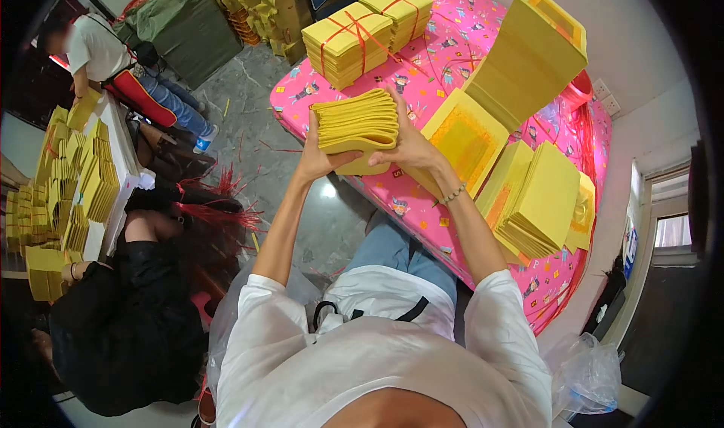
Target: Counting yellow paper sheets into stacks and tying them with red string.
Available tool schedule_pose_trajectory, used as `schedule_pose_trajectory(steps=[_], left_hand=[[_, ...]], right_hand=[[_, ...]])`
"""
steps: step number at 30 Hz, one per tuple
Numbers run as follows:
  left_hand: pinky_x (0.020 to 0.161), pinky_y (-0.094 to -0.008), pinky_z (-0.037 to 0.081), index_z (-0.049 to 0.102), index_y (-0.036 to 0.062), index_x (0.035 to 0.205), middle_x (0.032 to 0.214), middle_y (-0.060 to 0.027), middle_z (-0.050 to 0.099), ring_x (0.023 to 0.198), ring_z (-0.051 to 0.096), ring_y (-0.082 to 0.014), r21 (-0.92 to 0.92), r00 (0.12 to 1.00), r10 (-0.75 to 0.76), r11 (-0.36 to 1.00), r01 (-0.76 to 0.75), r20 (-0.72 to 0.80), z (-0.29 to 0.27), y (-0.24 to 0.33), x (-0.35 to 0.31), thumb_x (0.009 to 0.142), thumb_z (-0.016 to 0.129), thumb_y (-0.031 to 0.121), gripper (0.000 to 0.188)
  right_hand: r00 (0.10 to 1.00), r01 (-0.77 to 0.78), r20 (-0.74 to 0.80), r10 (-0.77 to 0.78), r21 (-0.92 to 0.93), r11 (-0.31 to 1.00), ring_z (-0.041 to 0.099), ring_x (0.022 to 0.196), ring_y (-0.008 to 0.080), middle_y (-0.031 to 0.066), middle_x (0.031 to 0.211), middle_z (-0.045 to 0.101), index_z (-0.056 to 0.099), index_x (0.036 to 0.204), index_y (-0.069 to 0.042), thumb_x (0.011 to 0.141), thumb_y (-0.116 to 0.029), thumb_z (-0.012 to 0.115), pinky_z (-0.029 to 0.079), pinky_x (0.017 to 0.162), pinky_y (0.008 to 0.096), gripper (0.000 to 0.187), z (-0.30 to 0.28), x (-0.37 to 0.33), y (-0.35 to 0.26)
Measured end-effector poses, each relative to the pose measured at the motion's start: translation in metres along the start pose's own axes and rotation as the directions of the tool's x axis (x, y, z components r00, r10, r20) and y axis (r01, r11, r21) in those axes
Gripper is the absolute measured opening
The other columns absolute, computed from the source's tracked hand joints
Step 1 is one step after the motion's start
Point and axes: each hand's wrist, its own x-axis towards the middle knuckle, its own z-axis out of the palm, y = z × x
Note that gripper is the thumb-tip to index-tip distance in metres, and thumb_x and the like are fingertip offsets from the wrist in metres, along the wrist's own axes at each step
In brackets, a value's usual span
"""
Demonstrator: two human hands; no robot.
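Observation:
Between my two hands I hold a thick stack of folded yellow paper (356,122), its layered folds facing up. My left hand (318,155) grips the left side, and my right hand (409,143) grips the right, with both thumbs pressed to the near face. The stack is raised near the edge of a table with a pink patterned cover (396,190). Beyond it sit two yellow paper bundles (348,42) tied with red string. To the right lie an opened yellow paper stack with an orange printed panel (469,138) and more folded yellow sheets (537,202).
Red strings (581,138) trail along the table's right side, near a pink basin (579,88). On the left, a seated person in black (124,330) and a standing person (102,47) work at a white table (113,202) piled with yellow bundles. A clear plastic bag (588,375) lies lower right.

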Motion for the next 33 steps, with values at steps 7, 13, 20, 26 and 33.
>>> schedule_pose_trajectory(steps=[7, 13, 20, 26, 33], left_hand=[[0.093, -0.0328, 0.043, 0.036, 0.0004, 0.126, 0.116, -0.0106, 0.059, 0.106, 0.057, -0.0201, -0.012, 0.993, -0.095, 0.995, 0.096, 0.073, -0.002, -0.006, 0.002, 0.061, 0.084, 0.007, 0.081], [0.092, -0.0322, 0.044, 0.040, 0.0016, 0.118, 0.112, -0.0098, 0.060, 0.104, 0.058, -0.0199, -0.070, 0.993, -0.119, 0.990, 0.120, 0.012, 0.004, -0.009, 0.003, 0.060, 0.084, 0.007, 0.072], [0.092, -0.0326, 0.044, 0.039, 0.0012, 0.120, 0.112, -0.0099, 0.060, 0.103, 0.059, -0.0200, -0.040, 0.995, -0.102, 0.994, 0.102, 0.005, 0.006, -0.002, 0.003, 0.061, 0.083, 0.006, 0.073], [0.091, -0.0318, 0.045, 0.040, 0.0012, 0.123, 0.112, -0.0096, 0.061, 0.103, 0.059, -0.0198, 0.017, 0.990, -0.082, 0.997, 0.081, 0.117, 0.003, -0.010, 0.005, 0.062, 0.083, 0.006, 0.074], [0.090, -0.0319, 0.047, 0.044, 0.0016, 0.122, 0.112, -0.0091, 0.062, 0.102, 0.060, -0.0191, -0.006, 0.996, -0.079, 0.997, 0.079, 0.031, 0.007, -0.003, 0.008, 0.064, 0.081, 0.003, 0.069]], right_hand=[[0.998, -0.040, 0.044, 0.035, 0.110, 0.993, 0.026, 0.135, 0.0193, 0.0093, 0.149, 0.021, -0.010, 0.147, -0.016, 0.058, -0.007, 0.088, 0.025, 0.112, 0.0344, 0.132, -0.001, 0.000, -0.001], [0.999, -0.034, 0.020, 0.032, 0.092, 0.995, 0.024, 0.137, 0.0195, 0.0106, 0.150, 0.020, -0.011, 0.147, -0.015, 0.060, -0.005, 0.086, 0.025, 0.111, 0.0346, 0.131, 0.000, 0.000, 0.002], [0.992, -0.009, -0.120, -0.032, -0.319, 0.948, 0.021, 0.138, 0.0219, 0.0132, 0.150, 0.017, -0.013, 0.145, -0.007, 0.056, -0.022, 0.090, 0.022, 0.112, 0.0363, 0.137, 0.000, -0.011, 0.000], [0.995, 0.083, -0.047, -0.084, -0.009, 0.996, 0.031, 0.132, 0.0175, 0.0088, 0.141, 0.034, 0.003, 0.145, -0.010, 0.061, -0.012, 0.087, 0.026, 0.110, 0.0340, 0.119, 0.005, -0.005, 0.007], [0.984, 0.084, -0.142, -0.107, -0.161, 0.983, 0.032, 0.130, 0.0217, 0.0111, 0.135, 0.035, 0.012, 0.140, -0.007, 0.062, -0.019, 0.087, 0.028, 0.109, 0.0356, 0.109, 0.002, 0.001, 0.016]])
